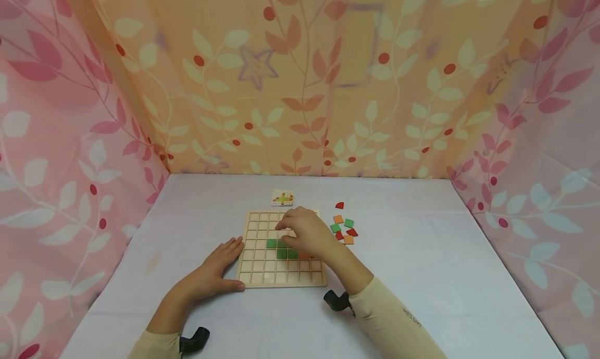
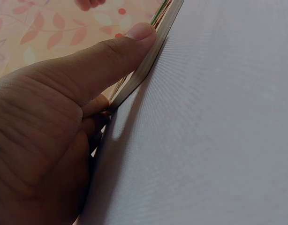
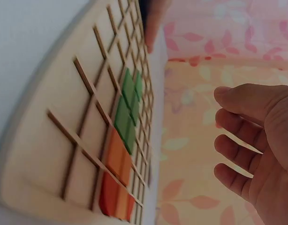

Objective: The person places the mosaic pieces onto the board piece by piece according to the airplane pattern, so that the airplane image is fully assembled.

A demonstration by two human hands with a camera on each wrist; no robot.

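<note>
A wooden grid board (image 1: 260,270) lies on the table. Its cells hold green square tiles (image 1: 282,254), with orange tiles (image 3: 117,154) and red pieces (image 3: 109,194) at one end of the row in the right wrist view. My left hand (image 1: 210,274) rests at the board's left side, thumb at the near corner and fingers fairly straight along the edge. Over the board hovers my right hand (image 1: 307,234), its fingers loosely bent and apart from the thumb. In the right wrist view nothing shows between them. That hand and forearm hide part of the board in the head view.
Behind the board lies a small pattern card (image 1: 283,197). Loose green, orange and red pieces (image 1: 349,223) are scattered right of the board. A white cloth (image 1: 422,275) covers the table, and patterned curtains (image 1: 304,88) enclose its back and sides.
</note>
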